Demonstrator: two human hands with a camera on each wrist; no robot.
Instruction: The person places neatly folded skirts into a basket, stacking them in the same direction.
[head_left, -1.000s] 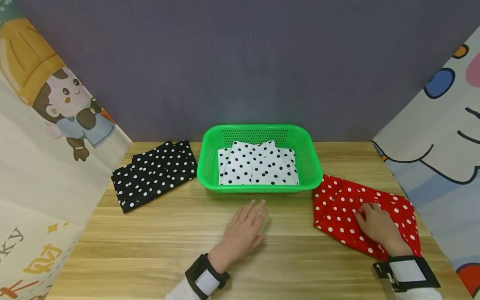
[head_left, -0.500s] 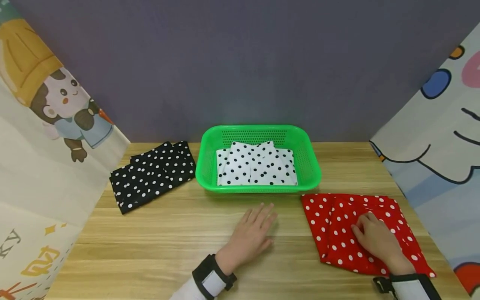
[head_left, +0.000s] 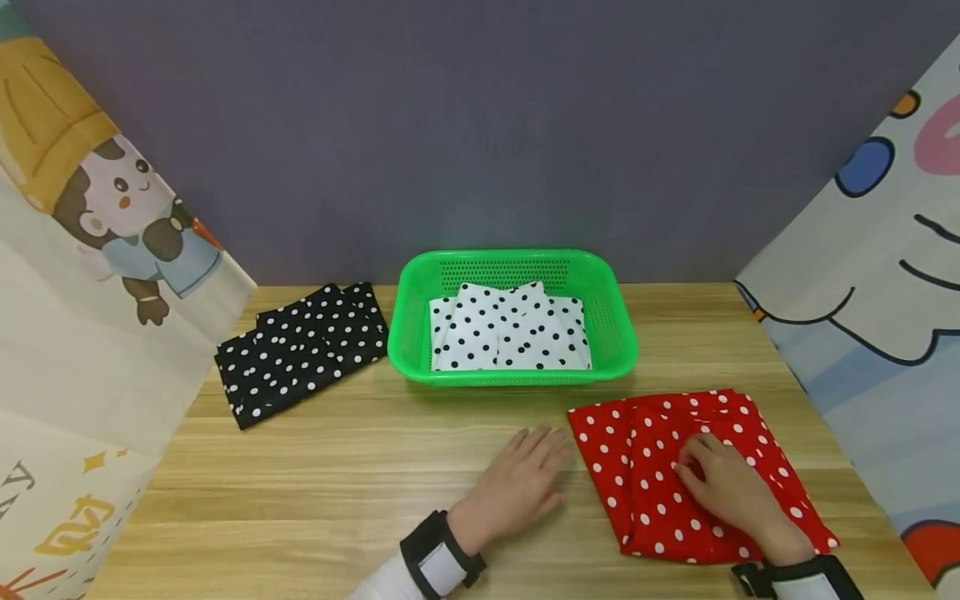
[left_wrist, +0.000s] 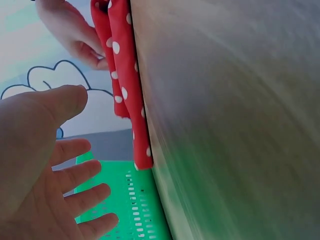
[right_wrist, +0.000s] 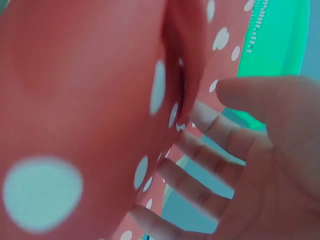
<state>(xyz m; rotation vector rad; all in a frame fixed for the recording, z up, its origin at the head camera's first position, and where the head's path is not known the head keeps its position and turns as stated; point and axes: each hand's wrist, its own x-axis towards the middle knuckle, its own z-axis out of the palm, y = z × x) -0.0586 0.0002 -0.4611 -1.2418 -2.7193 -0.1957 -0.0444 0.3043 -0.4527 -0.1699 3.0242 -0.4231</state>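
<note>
A folded red cloth with white polka dots [head_left: 660, 492] lies on the right of the table in the head view, its corner near the basket's front. My right hand [head_left: 731, 496] rests on top of it. In the right wrist view the fingertips [right_wrist: 170, 170] touch the red fabric, while the thumb [right_wrist: 250, 97] stands apart from the fingers. My left hand [head_left: 513, 483] is just left of the red cloth, low over the wood, and holds nothing. Its fingers [left_wrist: 82, 200] are straight and spread in the left wrist view.
A green perforated basket [head_left: 626, 350] stands at the back middle, against the dark wall. Inside lies a folded white cloth with black dots [head_left: 517, 333]. Left of the basket is a folded black cloth with white dots [head_left: 300, 354]. Printed panels flank the wooden table [head_left: 300, 500].
The red cloth has slid left and toward me under the right hand, turning and coming away from the basket's right end. My left hand has shifted right and slightly nearer to me.
</note>
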